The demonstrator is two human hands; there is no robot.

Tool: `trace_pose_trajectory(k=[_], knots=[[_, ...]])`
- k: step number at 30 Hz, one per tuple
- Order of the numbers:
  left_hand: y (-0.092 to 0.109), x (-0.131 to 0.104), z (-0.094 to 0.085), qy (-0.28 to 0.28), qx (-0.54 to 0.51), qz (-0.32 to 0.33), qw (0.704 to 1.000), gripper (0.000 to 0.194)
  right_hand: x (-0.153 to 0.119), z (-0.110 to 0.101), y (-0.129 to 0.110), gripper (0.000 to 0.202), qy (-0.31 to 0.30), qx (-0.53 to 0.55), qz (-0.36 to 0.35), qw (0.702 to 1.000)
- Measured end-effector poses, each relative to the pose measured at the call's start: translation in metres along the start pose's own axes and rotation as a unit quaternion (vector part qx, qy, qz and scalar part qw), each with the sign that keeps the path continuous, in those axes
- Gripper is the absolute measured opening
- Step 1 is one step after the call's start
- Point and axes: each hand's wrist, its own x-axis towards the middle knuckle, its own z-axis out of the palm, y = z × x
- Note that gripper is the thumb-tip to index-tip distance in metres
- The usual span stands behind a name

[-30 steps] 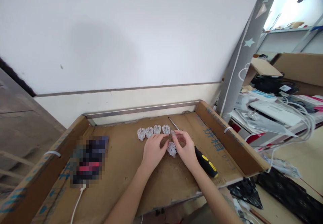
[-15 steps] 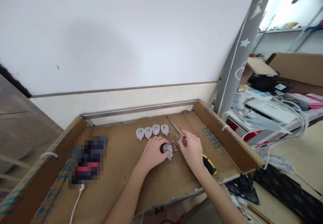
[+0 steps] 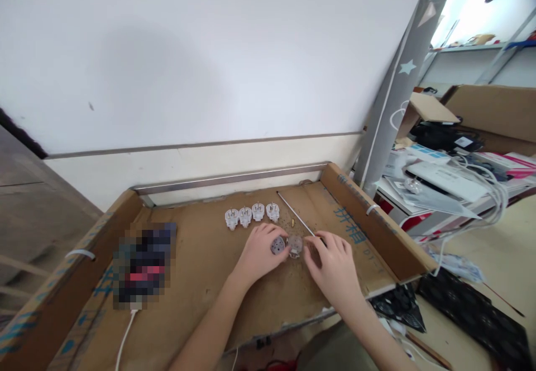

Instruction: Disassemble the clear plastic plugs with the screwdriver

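My left hand (image 3: 263, 248) is closed on a grey round plug core (image 3: 277, 245) with dark holes in its face, held between thumb and fingers. Right beside it, between the two hands, is a clear plastic plug housing (image 3: 295, 245). The curled thumb and fingertips of my right hand (image 3: 333, 256) are at its right edge. A screwdriver (image 3: 295, 213) lies slanting, its shaft visible and its handle hidden under my right hand. Beyond the hands lies a small brass piece (image 3: 292, 222). Several clear plugs (image 3: 245, 216) stand in a row, pins up.
The work surface is a cardboard tray (image 3: 184, 265) with raised side walls. A pixelated dark object (image 3: 146, 265) with a white cable (image 3: 125, 335) lies at left. A grey pillar (image 3: 391, 92) rises behind the right corner. Boxes and cables (image 3: 489, 187) crowd a table at right.
My right hand has moved right, over the screwdriver handle. The clear housing now shows between the hands, and the part in my left hand shows its holed face. The loose metal pieces there are out of sight.
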Motion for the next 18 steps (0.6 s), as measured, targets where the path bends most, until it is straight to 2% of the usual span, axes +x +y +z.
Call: trace_pose_trajectory(k=[3,6,8,10,12,14,15,16,18], knots=[[0.004,-0.002,0.003,-0.026,0.000,0.011,1.000,0.018,-0.025,-0.008,0.023,0.036,0.000,-0.013,0.013,1.000],[0.007,-0.002,0.007,-0.037,0.002,0.017,0.999,0.011,-0.040,-0.020,0.051,0.033,-0.008,0.006,0.021,1.000],[0.008,-0.002,0.009,-0.036,0.000,0.020,0.999,0.008,-0.034,-0.038,0.063,0.032,0.006,0.043,0.020,0.999],[0.009,-0.002,0.011,-0.033,-0.002,0.021,0.999,0.008,-0.017,-0.064,0.065,0.036,0.071,0.123,0.046,0.989],[0.009,-0.003,0.013,-0.028,-0.004,0.022,0.999,0.007,0.007,-0.090,0.055,0.037,0.164,0.227,0.097,0.955],[0.010,-0.003,0.014,-0.024,-0.004,0.025,0.999,0.007,0.032,-0.110,0.038,0.031,0.272,0.303,0.114,0.906],[0.010,-0.003,0.015,-0.024,-0.004,0.026,0.999,0.007,0.044,-0.117,0.028,0.027,0.296,0.353,0.109,0.881],[0.010,-0.003,0.015,-0.024,-0.004,0.026,0.999,0.008,0.054,-0.121,0.018,0.024,0.326,0.432,0.099,0.835],[0.010,-0.002,0.017,-0.024,-0.003,0.026,0.999,0.006,0.068,-0.127,0.000,0.022,0.348,0.502,0.084,0.787]])
